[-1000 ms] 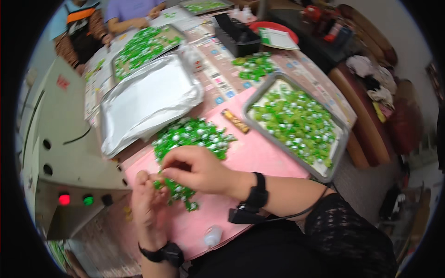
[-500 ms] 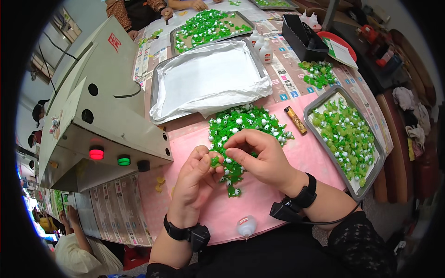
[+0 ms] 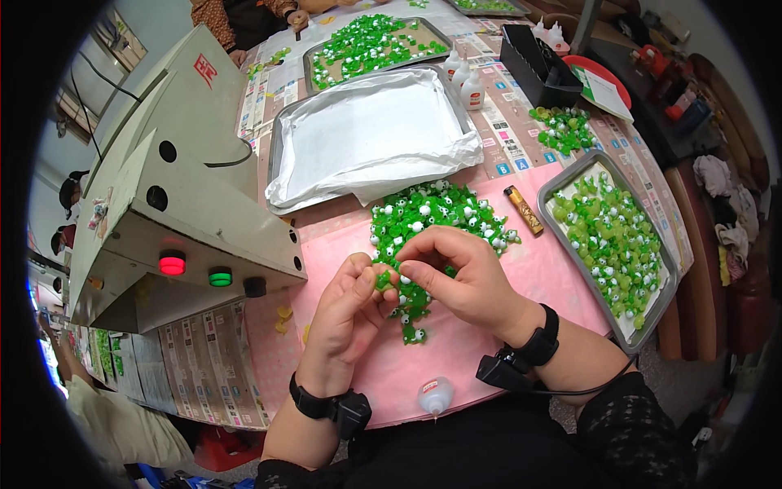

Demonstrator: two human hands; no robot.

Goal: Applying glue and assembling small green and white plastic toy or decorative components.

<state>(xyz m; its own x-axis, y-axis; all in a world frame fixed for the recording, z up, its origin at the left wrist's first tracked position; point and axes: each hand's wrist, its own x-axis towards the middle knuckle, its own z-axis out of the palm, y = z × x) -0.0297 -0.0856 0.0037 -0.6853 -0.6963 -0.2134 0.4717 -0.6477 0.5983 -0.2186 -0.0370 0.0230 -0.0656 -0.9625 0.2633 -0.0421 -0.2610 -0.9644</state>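
Between the thumb and fingers of my left hand (image 3: 349, 306) is a small green plastic piece (image 3: 384, 281). My right hand (image 3: 450, 273) is closed in a pinch, its fingertips right beside that piece; what they hold, if anything, is too small to make out. Beyond and partly under both hands lies a heap of green pieces with white eyeball-like parts (image 3: 432, 210), spread on a pink sheet (image 3: 342, 236). Near the table's front edge rests a small white dropper bottle (image 3: 435, 395), its tip pointing toward me.
Behind the heap stands a paper-lined metal tray (image 3: 371, 130). A filled tray (image 3: 672, 281) is at right, beside a patterned lighter (image 3: 523, 210). Leftward stands a grey metal machine (image 3: 220, 220) with red and green lights. White bottles (image 3: 472, 91), a black box (image 3: 538, 69) and co-workers are farther off.
My hands keep nearly the same pinching pose at the green piece. The whole view has shifted slightly. At the lower left, a co-worker in a light shirt has moved an arm.
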